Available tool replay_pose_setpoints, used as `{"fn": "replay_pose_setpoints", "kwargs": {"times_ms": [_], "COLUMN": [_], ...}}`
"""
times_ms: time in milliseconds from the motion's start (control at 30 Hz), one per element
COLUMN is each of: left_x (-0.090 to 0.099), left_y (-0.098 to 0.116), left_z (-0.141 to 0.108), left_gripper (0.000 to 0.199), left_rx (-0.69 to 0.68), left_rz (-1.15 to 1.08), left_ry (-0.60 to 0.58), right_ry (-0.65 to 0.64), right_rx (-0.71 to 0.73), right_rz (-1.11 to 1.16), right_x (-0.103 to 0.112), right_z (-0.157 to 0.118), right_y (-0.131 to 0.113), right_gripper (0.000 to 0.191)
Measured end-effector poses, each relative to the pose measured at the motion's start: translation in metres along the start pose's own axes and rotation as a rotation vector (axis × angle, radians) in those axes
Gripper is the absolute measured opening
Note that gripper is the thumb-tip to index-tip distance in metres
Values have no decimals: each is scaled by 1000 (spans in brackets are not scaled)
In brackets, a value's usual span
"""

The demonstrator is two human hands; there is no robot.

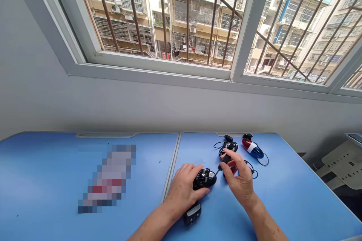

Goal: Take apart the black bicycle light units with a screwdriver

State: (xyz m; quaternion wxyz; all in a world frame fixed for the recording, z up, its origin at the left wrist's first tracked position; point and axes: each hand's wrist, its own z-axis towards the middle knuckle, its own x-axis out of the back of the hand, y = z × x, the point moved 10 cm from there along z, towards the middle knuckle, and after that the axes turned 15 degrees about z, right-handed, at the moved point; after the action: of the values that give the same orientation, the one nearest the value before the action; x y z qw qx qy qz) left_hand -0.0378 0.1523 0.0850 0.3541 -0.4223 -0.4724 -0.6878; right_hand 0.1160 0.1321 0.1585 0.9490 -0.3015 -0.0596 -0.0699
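My left hand (182, 192) grips a black plastic device (204, 179) from its left side on the blue table, and a black box-shaped unit (192, 214) sits below that hand. My right hand (239, 179) pinches a small black plug (225, 160) between thumb and fingers. A thin cable (217, 171) runs from the plug toward the device in my left hand. Partly hidden under my right hand lies a red piece (233, 169). Just beyond the plug rests a second black device (227, 147), and to its right lies a red-and-blue oval bicycle light (252, 149) with a black cord.
The blue table (42, 173) has two panels joined at a seam (171, 169). A pixelated object (109, 179) lies on the left panel. A barred window (158, 19) runs above the wall behind, and a pale perforated plastic panel (346, 163) stands off the right edge.
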Motion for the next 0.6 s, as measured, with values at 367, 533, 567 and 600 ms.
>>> {"fn": "replay_pose_setpoints", "kwargs": {"times_ms": [367, 533, 567, 600], "left_x": [0, 0, -1, -1], "left_y": [1, -1, -1, -1], "left_z": [0, -1, -1, -1], "left_gripper": [44, 45, 44, 44], "left_rx": [-6, -16, -17, -17], "left_rz": [21, 2, -1, -3], "left_ry": [11, 33, 34, 34], "right_ry": [7, -44, -53, -49], "right_rx": [125, 95, 85, 76], "right_rz": [-53, -45, -38, -34], "right_x": [-7, -7, -7, -6], "right_z": [1, 1, 1, 0], "right_y": [-10, -9, -9, -9], "right_gripper": [28, 43, 46, 49]}}
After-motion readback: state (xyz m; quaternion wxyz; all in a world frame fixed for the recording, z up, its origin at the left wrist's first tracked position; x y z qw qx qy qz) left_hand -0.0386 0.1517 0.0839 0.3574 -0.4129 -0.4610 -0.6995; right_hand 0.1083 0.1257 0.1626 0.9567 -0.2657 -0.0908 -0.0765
